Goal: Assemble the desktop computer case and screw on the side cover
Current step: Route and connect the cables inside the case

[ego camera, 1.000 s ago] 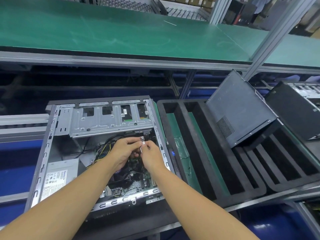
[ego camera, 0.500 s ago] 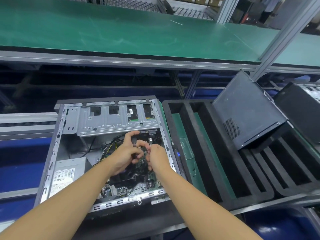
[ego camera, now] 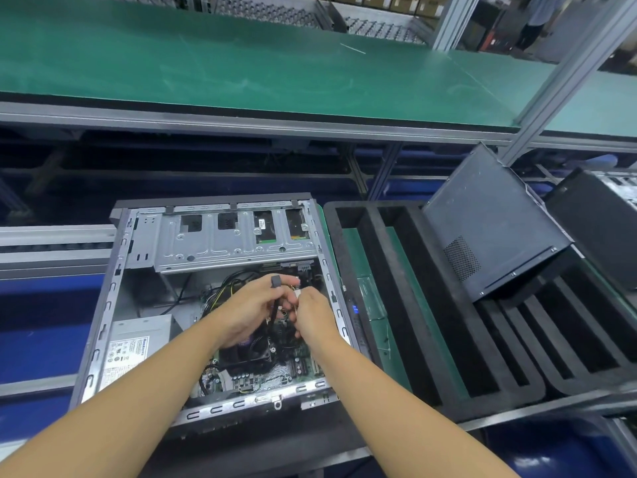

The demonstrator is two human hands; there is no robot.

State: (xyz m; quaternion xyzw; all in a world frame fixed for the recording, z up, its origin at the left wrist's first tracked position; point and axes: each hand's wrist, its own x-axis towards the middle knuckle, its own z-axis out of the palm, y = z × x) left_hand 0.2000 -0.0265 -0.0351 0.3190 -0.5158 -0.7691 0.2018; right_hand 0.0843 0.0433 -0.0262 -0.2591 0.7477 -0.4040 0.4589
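Fingers of the left hand are curled round a thin black cable with a dark block plug at its upper end. The fingertips of the right hand pinch a small white plastic connector just beside that plug, so both hands are clamped on something. We judge the two ends are held up off the board so they can be lined up and mated or routed. The biggest thing is the long green-matted shelf across the top, which plays no part in this step. Lower right, the black slotted foam tray holds a dark grey vented metal panel leaning tilted in a slot. We take it for the side cover, parked there so the inside is reachable, but we cannot tell a bare panel from a whole box. The open grey sheet-metal computer case lies on its side just left of the tray, open face up, so the hands can work from above. Inside it, a silver punched drive cage sits at the far end. A grey power supply box with a white label sits near left, and a green motherboard lies under the hands. The cover is off and we see no screws, so we judge the task early, at the cabling.
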